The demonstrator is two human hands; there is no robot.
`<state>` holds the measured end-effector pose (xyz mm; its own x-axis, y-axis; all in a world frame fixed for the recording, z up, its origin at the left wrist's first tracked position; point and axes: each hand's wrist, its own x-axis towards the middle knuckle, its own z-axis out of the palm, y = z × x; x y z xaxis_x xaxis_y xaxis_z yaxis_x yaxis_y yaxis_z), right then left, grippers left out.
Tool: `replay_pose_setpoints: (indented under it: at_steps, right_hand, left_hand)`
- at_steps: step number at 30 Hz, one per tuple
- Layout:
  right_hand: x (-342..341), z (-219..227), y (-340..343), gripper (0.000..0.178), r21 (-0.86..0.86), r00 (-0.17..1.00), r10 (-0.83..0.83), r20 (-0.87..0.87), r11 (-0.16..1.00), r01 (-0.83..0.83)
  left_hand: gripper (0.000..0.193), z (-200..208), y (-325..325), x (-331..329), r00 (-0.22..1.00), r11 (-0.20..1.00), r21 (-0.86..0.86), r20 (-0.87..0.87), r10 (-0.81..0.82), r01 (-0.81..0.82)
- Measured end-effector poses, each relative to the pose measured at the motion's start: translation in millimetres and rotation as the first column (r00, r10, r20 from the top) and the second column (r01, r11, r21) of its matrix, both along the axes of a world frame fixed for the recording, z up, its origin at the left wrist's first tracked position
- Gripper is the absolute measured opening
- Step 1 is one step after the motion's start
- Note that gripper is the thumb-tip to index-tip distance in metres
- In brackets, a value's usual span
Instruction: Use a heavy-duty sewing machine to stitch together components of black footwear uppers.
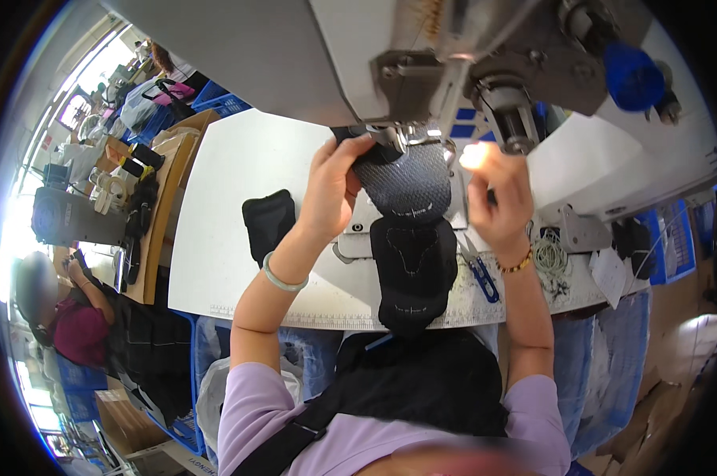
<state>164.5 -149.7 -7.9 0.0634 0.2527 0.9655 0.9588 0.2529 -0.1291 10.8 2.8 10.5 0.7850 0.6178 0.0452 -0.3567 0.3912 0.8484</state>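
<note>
A sewing machine (406, 131) stands over the white table, its presser foot down at a dark grey textured fabric panel (410, 186). My left hand (334, 186) pinches the panel's left edge between thumb and fingers. To the right of the needle area, my right hand (499, 198) is curled with its fingertips drawn together; glare washes them out, and I cannot see what they hold. Two black padded pieces (414, 250) trail from the panel toward me, the lower one hanging over the table edge. Left of my left forearm lies a separate black piece (269, 224).
Blue-handled thread snips (481, 278) lie by my right wrist, beside a tangle of pale thread (550, 254). A ruler strip (326, 320) runs along the front edge of the white table (215, 198). Blue crates (668, 242) stand right; another person (80, 317) works far left.
</note>
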Motion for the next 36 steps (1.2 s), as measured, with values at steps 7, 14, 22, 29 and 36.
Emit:
replay_pose_setpoints:
  at_steps: [7,14,22,29,36]
  right_hand:
    - [33,12,-8,0.015,-0.105,0.929,-0.116,-0.352,0.991,0.084]
    - [46,-34,-61,0.021,-0.708,0.888,-0.232,-0.397,0.693,-0.135]
    - [38,-47,-58,0.012,-0.768,0.931,-0.290,-0.221,0.640,0.017]
    - [-23,-28,-45,0.015,-0.511,0.927,-0.330,-0.176,0.836,0.201]
    - [-87,-47,-29,0.018,-0.512,0.969,-0.208,-0.136,0.852,0.111]
  left_hand:
    - [0.012,-1,-3,1,0.972,0.972,0.088,0.105,0.210,-0.220]
    - [0.033,-29,68,-112,0.772,0.772,0.454,-0.243,0.587,-0.445]
    - [0.045,-66,12,-112,0.638,0.391,0.920,-0.299,0.710,-0.004]
    - [0.051,-52,-36,-54,0.836,0.306,0.895,-0.424,0.350,0.325]
    - [0.047,-51,-47,-44,0.847,0.208,0.948,-0.310,0.433,0.241]
